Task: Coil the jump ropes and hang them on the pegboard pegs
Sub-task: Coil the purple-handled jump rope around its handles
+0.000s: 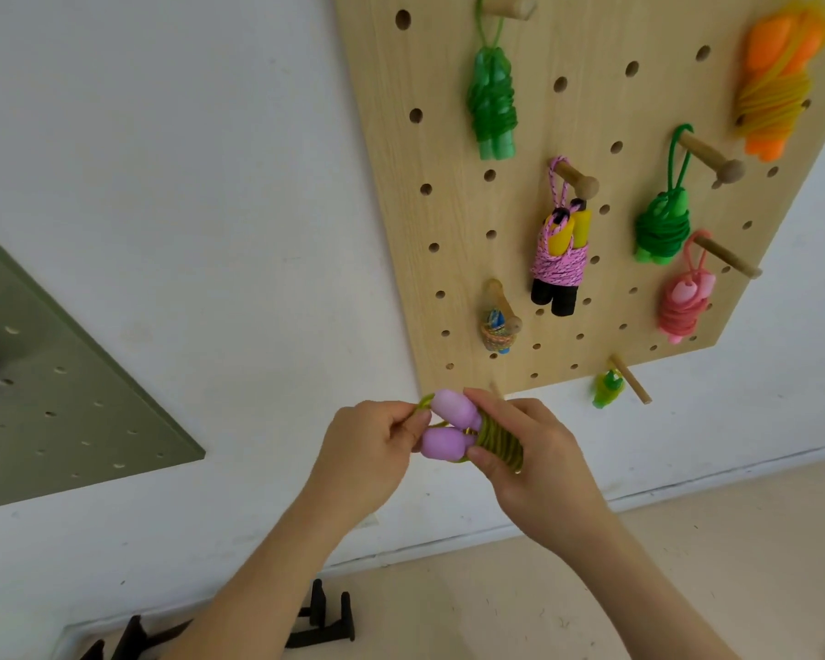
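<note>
Just below the lower edge of the pale wooden pegboard (448,150), the person held a jump rope with lilac rubbery handles and an olive-yellow cord (453,423). The right hand (539,464) gripped the bundle, fingers and thumb curled round the cord wound about the two handles. The left hand (367,445) pinched a short free loop of that cord (426,403) at the handles' rounded ends.

The coiling looked all but done, and the step in hand appeared to be drawing out a hanging loop. Seven wrapped ropes already hung from pegs across the board, among them a pink speckled rope with yellow and black handles (559,259) near its middle.

What seemed a bare wooden peg (496,389) stood at the board's lower edge, directly above the hands. The next move would call for lifting the bundle and slipping the loop over a free peg without letting the wraps slacken.
</note>
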`<state>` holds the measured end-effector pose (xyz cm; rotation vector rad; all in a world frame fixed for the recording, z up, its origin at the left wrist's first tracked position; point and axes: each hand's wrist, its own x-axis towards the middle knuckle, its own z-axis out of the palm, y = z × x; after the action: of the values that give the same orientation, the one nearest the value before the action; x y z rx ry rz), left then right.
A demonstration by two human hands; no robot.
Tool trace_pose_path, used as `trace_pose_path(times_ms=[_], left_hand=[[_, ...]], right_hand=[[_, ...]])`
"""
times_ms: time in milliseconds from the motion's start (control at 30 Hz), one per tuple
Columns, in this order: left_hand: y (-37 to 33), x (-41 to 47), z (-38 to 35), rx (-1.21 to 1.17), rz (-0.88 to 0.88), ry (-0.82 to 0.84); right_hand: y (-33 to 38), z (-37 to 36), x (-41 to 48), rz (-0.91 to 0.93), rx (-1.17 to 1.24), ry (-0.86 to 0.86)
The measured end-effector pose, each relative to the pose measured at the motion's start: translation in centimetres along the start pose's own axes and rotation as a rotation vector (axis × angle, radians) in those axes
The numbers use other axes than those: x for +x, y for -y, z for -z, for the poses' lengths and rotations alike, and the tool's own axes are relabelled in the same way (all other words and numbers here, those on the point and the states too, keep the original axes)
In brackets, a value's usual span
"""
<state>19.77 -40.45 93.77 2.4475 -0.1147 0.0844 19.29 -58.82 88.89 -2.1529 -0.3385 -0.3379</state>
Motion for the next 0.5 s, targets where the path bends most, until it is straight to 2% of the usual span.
trace_pose_path(times_ms=[67, 133, 233, 333, 367, 433, 500], left_hand=[[0.1, 0.2, -0.6, 0.425, -0.151, -0.133], [-0.4, 0.2, -0.2, 0.621, -0.277, -0.230], [-0.1, -0.3, -0.2, 0.585, -0.433, -0.314], [-0.3, -1.1, -0.7, 0.373, -0.438, -0.272], [-0.8, -1.3, -0.7, 0.370, -0.416, -0.237], [-1.8, -1.4, -1.0, 0.462, -0.398, -0.176], [-2.7, -1.2, -1.4, 0.517, -0.399, -0.097]], right_hand=[[0.4, -0.4, -0.2, -0.024, -0.067, 0.023], [0.7, -0.7, -0.3, -0.058, -0.071, 0.109], [-0.2, -0.1, -0.1, -0.096, 0.017, 0.209], [-1.3, 0.6, -0.5, -0.079, 0.104, 0.283], [-1.4, 0.9, -0.8, -0.082, 0.137, 0.293], [-1.1, 1.5, -1.2, -0.166, 0.330, 0.340], [0.1, 1.8, -1.2, -0.291, 0.622, 0.376]])
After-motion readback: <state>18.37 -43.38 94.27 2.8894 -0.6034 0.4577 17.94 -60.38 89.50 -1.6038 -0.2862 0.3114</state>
